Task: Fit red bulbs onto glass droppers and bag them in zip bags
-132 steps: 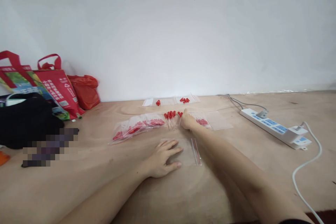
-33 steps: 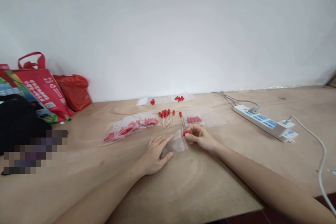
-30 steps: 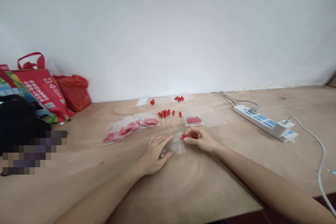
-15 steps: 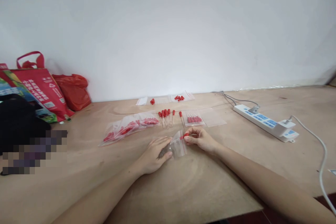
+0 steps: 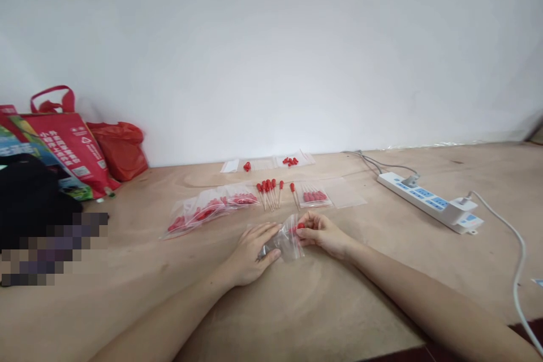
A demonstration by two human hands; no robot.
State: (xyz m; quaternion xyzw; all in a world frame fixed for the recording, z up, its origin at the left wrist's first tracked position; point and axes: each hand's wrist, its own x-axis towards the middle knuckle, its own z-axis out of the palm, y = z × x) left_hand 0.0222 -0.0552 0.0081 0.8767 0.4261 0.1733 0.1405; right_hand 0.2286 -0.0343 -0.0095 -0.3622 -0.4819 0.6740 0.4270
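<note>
A small clear zip bag (image 5: 292, 246) lies at the middle of the table, between my hands. My left hand (image 5: 254, 251) grips its left part between thumb and fingers. With thumb and fingertips, my right hand (image 5: 320, 233) pinches a red-tipped piece (image 5: 301, 225) at the bag's right edge; the rest of the piece is hard to make out. Behind my hands lie several red-headed sticks (image 5: 268, 185) and a single one (image 5: 292, 188). Filled bags of red pieces (image 5: 207, 209) rest to the left, and another bag with red-headed sticks (image 5: 314, 195) to the right.
Against the wall are thin bags with loose red caps (image 5: 290, 162). A white power strip (image 5: 428, 201) with plugs and a white cable (image 5: 518, 260) occupies the right. Red shopping bags (image 5: 78, 153) and a black item (image 5: 34, 198) stand at the left.
The view has shifted slightly. My right hand and the red-tipped piece are a little lower beside the bag, and the bag's opening has changed shape slightly. Both hands keep their hold.
</note>
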